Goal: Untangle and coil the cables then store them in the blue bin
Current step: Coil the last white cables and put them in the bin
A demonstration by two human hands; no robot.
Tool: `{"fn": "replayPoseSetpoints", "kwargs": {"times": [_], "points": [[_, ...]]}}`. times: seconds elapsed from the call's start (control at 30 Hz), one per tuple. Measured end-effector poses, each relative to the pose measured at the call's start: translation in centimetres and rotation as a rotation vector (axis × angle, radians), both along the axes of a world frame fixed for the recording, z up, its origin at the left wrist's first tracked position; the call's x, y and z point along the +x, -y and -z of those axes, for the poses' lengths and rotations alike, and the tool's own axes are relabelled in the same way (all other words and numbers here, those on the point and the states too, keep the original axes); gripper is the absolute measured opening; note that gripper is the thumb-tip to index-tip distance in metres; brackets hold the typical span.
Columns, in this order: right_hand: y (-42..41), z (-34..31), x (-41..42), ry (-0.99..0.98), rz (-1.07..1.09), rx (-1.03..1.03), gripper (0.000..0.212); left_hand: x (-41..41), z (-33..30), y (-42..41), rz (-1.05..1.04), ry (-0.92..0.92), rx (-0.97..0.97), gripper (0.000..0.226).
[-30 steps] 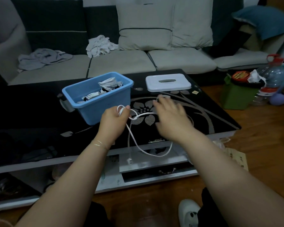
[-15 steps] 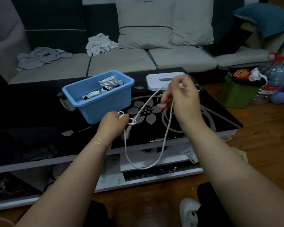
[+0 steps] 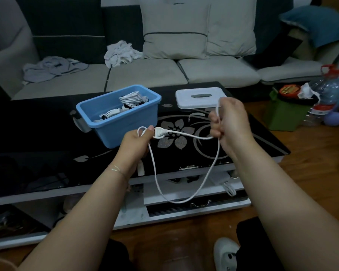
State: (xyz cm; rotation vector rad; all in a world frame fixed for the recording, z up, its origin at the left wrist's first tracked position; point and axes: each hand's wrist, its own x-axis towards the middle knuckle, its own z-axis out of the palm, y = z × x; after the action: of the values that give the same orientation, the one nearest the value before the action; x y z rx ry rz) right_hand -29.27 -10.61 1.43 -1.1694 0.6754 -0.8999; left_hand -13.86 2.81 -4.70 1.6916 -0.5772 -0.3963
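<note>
A white cable (image 3: 205, 180) stretches between both hands above the black coffee table (image 3: 243, 132). My left hand (image 3: 135, 145) pinches its plug end and a small loop, just in front of the blue bin (image 3: 125, 130). My right hand (image 3: 231, 122) grips the cable farther along, fingers curled round it. A long slack loop hangs down past the table's front edge. Several coiled white cables (image 3: 130, 97) lie inside the bin.
The bin's white lid (image 3: 200, 97) lies on the table behind my right hand. A grey sofa (image 3: 145, 75) with crumpled clothes stands beyond the table. A green box and a large water bottle (image 3: 325, 90) stand on the wooden floor at right.
My right hand lifted off the table with the cable, then came down and nearer. The strand between my hands is now pulled nearly level, and the plug shows beside my left thumb.
</note>
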Motion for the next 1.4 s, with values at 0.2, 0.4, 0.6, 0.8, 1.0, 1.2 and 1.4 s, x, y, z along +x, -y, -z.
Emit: {"fn": "replayPoseSetpoints", "kwargs": {"times": [0.2,0.4,0.6,0.8,1.0,1.2,1.4], "points": [[-2.5,1.4,0.5,-0.757,-0.4,-0.699,0.041,-1.0,-0.6,0.0,0.024,0.112,-0.059,0.025],[-2.8,3.0,2.1,-0.741,-0.366,-0.785,0.029,-1.4,-0.8,0.1,0.038,0.214,-0.056,0.026],[-3.1,3.4,2.5,-0.544,-0.219,-0.723,0.04,-1.6,-0.3,0.1,-0.036,0.512,0.196,0.033],[-2.1,0.8,0.5,-0.553,-0.64,-0.511,0.076,-0.6,-0.5,-0.3,0.07,0.317,0.029,0.049],[-3.4,2.6,0.9,-0.708,-0.793,-0.576,0.039,-2.4,-1.8,-0.6,0.232,0.321,-0.017,0.037],[-5.0,5.0,2.6,-0.463,-0.723,-0.236,0.011,-2.5,-2.4,-0.8,0.218,0.264,-0.076,0.04],[-4.8,4.0,2.6,-0.345,-0.639,-0.258,0.015,-2.1,-2.1,-1.0,0.223,0.272,0.015,0.054]]}}
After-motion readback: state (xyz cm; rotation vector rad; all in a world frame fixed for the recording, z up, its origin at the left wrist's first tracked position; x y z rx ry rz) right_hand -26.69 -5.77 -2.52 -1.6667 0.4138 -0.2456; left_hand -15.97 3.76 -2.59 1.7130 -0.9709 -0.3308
